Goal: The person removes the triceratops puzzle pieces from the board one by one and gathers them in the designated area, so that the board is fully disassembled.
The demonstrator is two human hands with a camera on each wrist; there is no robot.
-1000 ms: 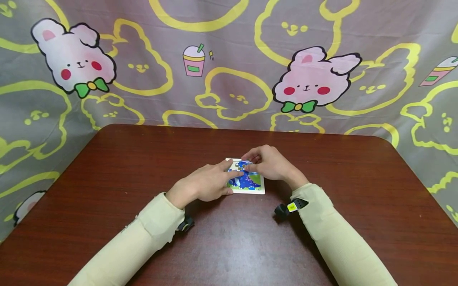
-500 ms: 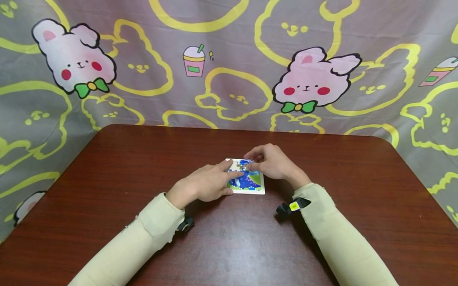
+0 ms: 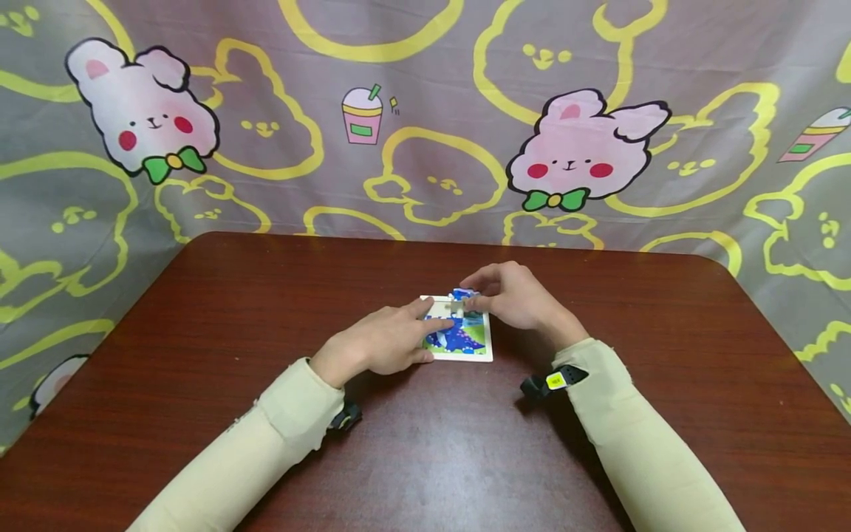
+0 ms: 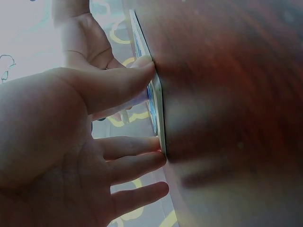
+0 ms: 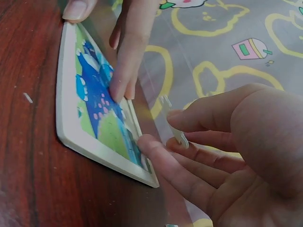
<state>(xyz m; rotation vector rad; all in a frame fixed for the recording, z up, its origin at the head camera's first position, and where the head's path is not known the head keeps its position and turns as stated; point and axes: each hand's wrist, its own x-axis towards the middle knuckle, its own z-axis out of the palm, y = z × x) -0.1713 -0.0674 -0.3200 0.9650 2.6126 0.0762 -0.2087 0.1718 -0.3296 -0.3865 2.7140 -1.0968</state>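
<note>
A small square jigsaw puzzle (image 3: 475, 358) with a white rim and a blue dinosaur picture lies on the table. My left hand (image 3: 379, 340) keeps it in place: a straight finger (image 5: 122, 80) presses on the picture, and the thumb (image 4: 142, 64) rests at the near edge. Between thumb and fingers my right hand (image 3: 521, 295) pinches a puzzle piece (image 5: 175, 125), raised over the far side of the board. In the head view this piece shows blue on top, partly covered by the fingers. One right fingertip (image 5: 147, 142) is right at the puzzle's rim. Pale backing shows at the upper left of the puzzle.
The brown wooden table (image 3: 266, 295) has rounded far corners. Behind it hangs a grey cloth (image 3: 425, 96) with yellow outlines and rabbit faces. Dark straps with small devices (image 3: 555, 380) sit at both wrists, below the sleeve cuffs.
The right hand has drawn back up and to the right with the puzzle piece, lifting it off the board. More pale backing shows there. The left hand has stayed in place.
</note>
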